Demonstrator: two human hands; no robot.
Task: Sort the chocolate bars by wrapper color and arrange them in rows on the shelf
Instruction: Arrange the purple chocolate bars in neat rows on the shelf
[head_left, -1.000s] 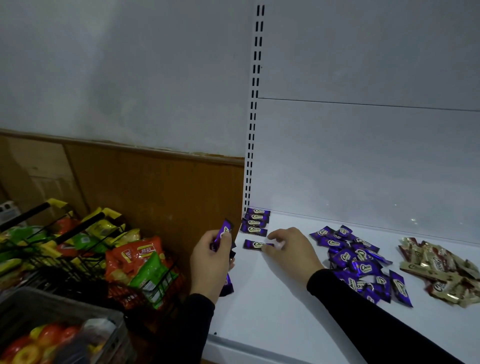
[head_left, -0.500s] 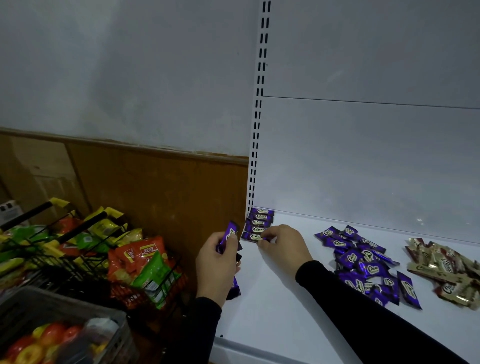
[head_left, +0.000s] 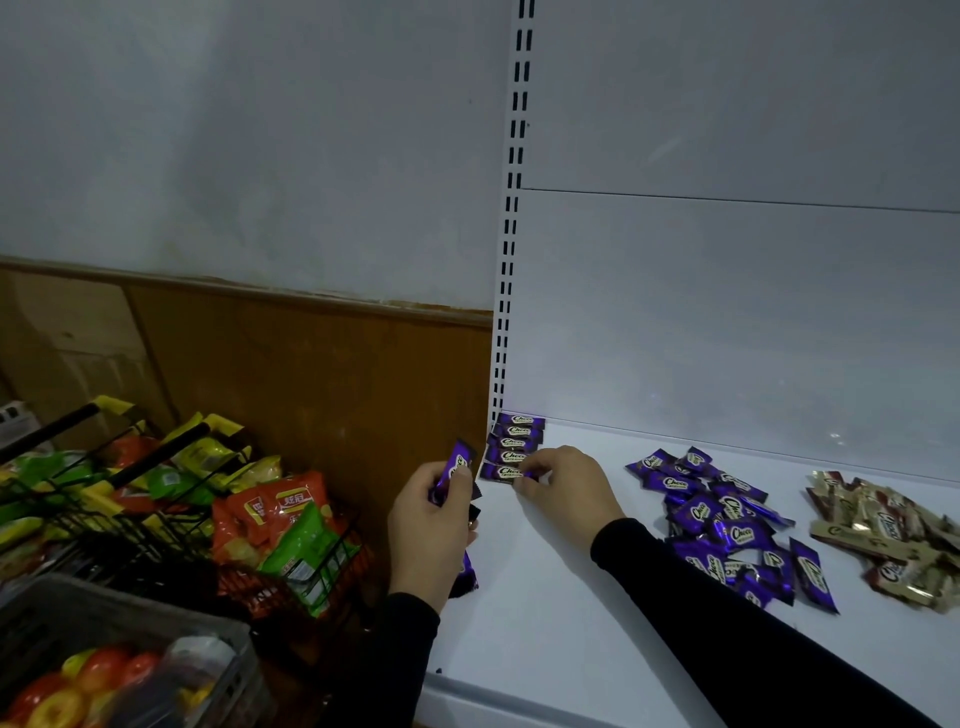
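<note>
At lower centre, the left hand (head_left: 426, 525) grips several purple bars (head_left: 453, 474). Just beyond, the right hand (head_left: 566, 491) pinches the front bar (head_left: 501, 473) of a purple row (head_left: 517, 436) in the shelf's (head_left: 561, 597) far-left corner.

The picture is dim and a bit grainy. The white shelf (head_left: 571, 597) is the brightest part, with a soft purple glow on the back panel (head_left: 727, 322). The left side is dark. Straight lines bend near the edges.
</note>
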